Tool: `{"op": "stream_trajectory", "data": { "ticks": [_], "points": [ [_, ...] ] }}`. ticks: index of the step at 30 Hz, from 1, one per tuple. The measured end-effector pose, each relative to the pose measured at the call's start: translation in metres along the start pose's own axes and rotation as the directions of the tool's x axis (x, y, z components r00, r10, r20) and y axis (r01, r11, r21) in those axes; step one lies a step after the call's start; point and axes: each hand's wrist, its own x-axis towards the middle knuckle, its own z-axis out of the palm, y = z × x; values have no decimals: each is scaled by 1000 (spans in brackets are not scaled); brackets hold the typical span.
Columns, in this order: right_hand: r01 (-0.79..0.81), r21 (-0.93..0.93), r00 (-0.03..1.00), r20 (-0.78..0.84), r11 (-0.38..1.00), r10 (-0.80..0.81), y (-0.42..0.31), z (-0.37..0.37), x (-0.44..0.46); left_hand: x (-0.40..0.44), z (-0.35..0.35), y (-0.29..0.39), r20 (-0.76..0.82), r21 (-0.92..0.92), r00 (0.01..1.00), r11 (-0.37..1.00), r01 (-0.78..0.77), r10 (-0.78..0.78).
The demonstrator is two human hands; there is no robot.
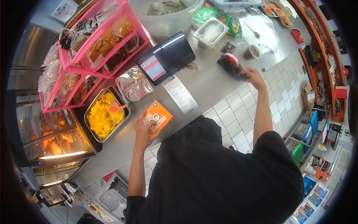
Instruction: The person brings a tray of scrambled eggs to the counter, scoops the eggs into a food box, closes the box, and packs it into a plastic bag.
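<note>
1. Wearing black shirt (223, 175);
2. gripping orange carton (165, 110) by its sides with left hand (142, 128), near counter (210, 86) edge; probably light, stiff, crushable;
3. curling right hand (254, 79) closed at weighty-looking tape dispenser (228, 67); possibly pinching tape.

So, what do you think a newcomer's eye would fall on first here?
Probably the orange box on the counter, near the middle of the view, with the left hand on it. The yellow food farther left, beside the lit glass case, is nearly as striking. The pink baskets at upper left, crowded with packets, would likely come next.
</note>
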Motion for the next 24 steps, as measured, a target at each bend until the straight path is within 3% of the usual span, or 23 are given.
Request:
{"op": "stream_trajectory", "data": {
  "ticks": [2, 4, 5, 7, 12, 14, 15, 16, 17, 18, 19, 20, 22, 23, 24],
  "points": [
    [25, 94, 1000, -1, 995, -25, 6, -3, -7, -4, 9, -9, -11, 6, 1000, 1000, -9, 9],
    [134, 383, 983, 64, 914, -171, 14, -3, -20, -4, 13, -14, -27, 11, 1000, 1000, -13, 14],
    [135, 376, 984, 62, 917, -170, 22, -4, -22, -5, 13, -15, -38, 2, 999, 1000, -15, 15],
    [202, 543, 964, 36, 815, -263, 37, -2, -24, -5, 15, -11, -50, -6, 999, 1000, -10, 10],
    [182, 510, 980, -26, 841, -196, 47, -2, -31, -6, 14, -12, -50, -4, 999, 1000, -9, 9],
    [176, 158, 984, -24, 972, -174, 41, -6, -28, -5, 15, -13, -41, -5, 999, 1000, -8, 7],
    [177, 158, 984, -24, 971, -176, 33, -7, -28, -6, 15, -13, -33, -8, 999, 1000, 5, -5],
    [185, -156, 975, -92, 970, -200, 22, -6, -29, -6, 15, -13, -34, -7, 999, 1000, 7, -8],
    [153, -455, 959, -145, 877, -243, 17, -4, -29, -6, 16, -14, -50, -2, 999, 1000, -6, 6],
    [155, -456, 961, -137, 876, -241, 27, -6, -24, -7, 16, -14, -65, 4, 998, 1000, -16, 16],
    [29, -760, 907, -253, 650, -336, 50, -14, -14, -7, 16, -15, -66, 8, 998, 1000, -4, 5],
    [-148, -929, 830, -303, 340, -468, 64, -19, -6, -6, 15, -15, -15, -19, 1000, 1000, -2, 2],
    [-5, -773, 826, -361, 634, -434, 58, -7, -18, -6, 13, -17, -23, -18, 999, 1000, -23, 23],
    [86, -601, 825, -404, 795, -395, 33, 24, -43, -7, 14, -13, -78, 6, 997, 1000, -5, 5],
    [115, -582, 849, -363, 805, -383, 34, 38, -51, -11, 15, -8, -120, 30, 993, 999, 14, -11]
  ]
}}
